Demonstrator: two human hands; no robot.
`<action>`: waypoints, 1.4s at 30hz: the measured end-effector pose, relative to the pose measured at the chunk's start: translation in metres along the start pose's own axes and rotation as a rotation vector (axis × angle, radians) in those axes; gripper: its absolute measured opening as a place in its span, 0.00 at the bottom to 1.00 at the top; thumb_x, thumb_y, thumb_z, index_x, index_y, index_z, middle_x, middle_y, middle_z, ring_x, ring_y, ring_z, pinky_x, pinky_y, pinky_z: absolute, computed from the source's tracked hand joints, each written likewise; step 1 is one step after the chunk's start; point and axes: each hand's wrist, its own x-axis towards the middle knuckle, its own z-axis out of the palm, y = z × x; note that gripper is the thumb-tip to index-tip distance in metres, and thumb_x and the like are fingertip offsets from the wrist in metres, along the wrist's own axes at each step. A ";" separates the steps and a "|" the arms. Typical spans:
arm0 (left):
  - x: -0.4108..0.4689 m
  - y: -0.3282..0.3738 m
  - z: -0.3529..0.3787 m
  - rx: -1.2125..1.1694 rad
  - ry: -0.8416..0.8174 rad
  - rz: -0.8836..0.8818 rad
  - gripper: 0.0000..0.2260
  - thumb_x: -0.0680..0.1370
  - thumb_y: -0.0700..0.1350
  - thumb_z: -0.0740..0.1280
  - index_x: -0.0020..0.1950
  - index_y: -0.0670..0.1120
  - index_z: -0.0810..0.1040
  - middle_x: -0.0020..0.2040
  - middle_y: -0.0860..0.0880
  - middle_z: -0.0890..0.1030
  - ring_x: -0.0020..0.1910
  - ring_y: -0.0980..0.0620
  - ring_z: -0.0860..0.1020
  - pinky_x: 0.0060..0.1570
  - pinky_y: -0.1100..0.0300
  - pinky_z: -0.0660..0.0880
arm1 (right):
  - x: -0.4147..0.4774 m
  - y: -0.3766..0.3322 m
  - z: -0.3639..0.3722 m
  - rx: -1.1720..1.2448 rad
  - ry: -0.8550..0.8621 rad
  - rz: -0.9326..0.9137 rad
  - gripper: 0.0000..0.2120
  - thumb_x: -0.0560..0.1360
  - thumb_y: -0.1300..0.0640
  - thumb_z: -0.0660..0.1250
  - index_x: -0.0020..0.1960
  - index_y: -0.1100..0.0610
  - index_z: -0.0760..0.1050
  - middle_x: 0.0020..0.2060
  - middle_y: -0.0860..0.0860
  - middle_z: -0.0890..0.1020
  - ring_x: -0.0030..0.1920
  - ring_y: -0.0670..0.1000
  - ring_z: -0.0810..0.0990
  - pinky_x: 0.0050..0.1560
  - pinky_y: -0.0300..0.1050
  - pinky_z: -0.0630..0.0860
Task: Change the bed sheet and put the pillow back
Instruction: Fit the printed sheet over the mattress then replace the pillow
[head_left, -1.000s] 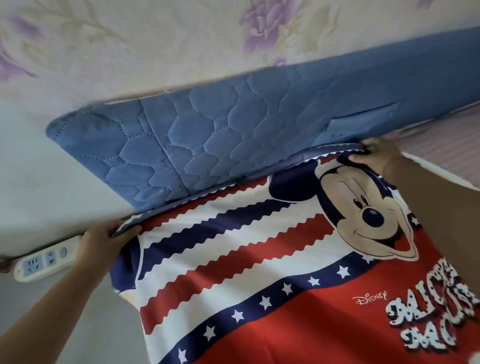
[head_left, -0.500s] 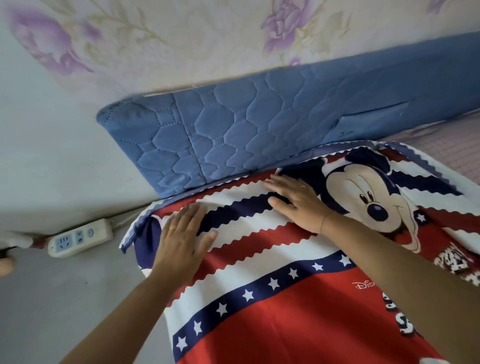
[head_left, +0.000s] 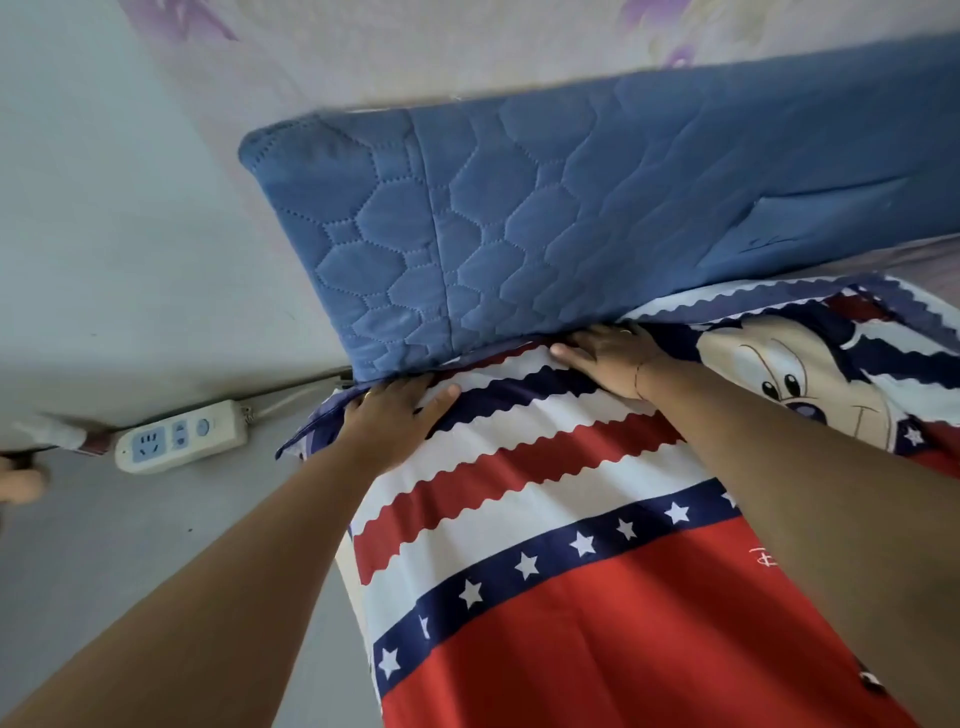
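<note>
Where the bed sheet (head_left: 545, 649) meets the blue quilted pad (head_left: 571, 208), both hands lie flat on the cloth, holding nothing

Left hand (head_left: 387, 415): palm down on the sheet's top left corner, fingers straight, thumb spread out to the side, fingertips right at the pad's lower edge; can't tell if they go under it

Right hand (head_left: 605, 358): also palm down, fingers straight and close together, pointing left along the seam, pressing the sheet just below the pad; it sits just beside the cartoon mouse face (head_left: 795, 374) printed on the sheet

Sheet: red, white and navy wavy stripes, a navy band with white stars, big red area nearest the camera; spread over the bed from the pad down to the frame bottom, left edge hanging over the side of the bed, top right part a bit folded and rumpled

Pad stands tilted against the floral wallpaper (head_left: 467, 47)

White power strip (head_left: 179, 436) on the grey floor (head_left: 130, 571) left of the bed, near the sheet corner, not touching it, cord running toward the pad

Blurred object at the far left edge, can't tell what
</note>
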 end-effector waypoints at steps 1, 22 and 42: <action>0.001 0.001 -0.001 0.002 -0.005 -0.001 0.41 0.68 0.75 0.38 0.73 0.58 0.67 0.74 0.52 0.68 0.74 0.48 0.63 0.72 0.43 0.59 | 0.000 -0.001 0.000 -0.015 0.015 -0.005 0.29 0.80 0.36 0.41 0.75 0.46 0.61 0.75 0.50 0.63 0.76 0.51 0.57 0.75 0.54 0.48; -0.017 -0.017 -0.009 -0.211 -0.061 -0.166 0.29 0.79 0.66 0.49 0.77 0.54 0.60 0.77 0.52 0.59 0.75 0.40 0.59 0.72 0.45 0.57 | 0.007 -0.087 0.007 0.069 0.004 -0.103 0.33 0.77 0.32 0.35 0.73 0.42 0.65 0.74 0.48 0.65 0.76 0.53 0.58 0.74 0.58 0.49; 0.010 0.158 0.051 0.376 -0.109 0.436 0.43 0.68 0.70 0.29 0.79 0.50 0.40 0.80 0.48 0.42 0.78 0.48 0.40 0.76 0.46 0.40 | -0.063 0.134 -0.001 0.016 0.232 0.453 0.32 0.78 0.36 0.38 0.76 0.51 0.56 0.77 0.53 0.55 0.76 0.57 0.52 0.73 0.63 0.51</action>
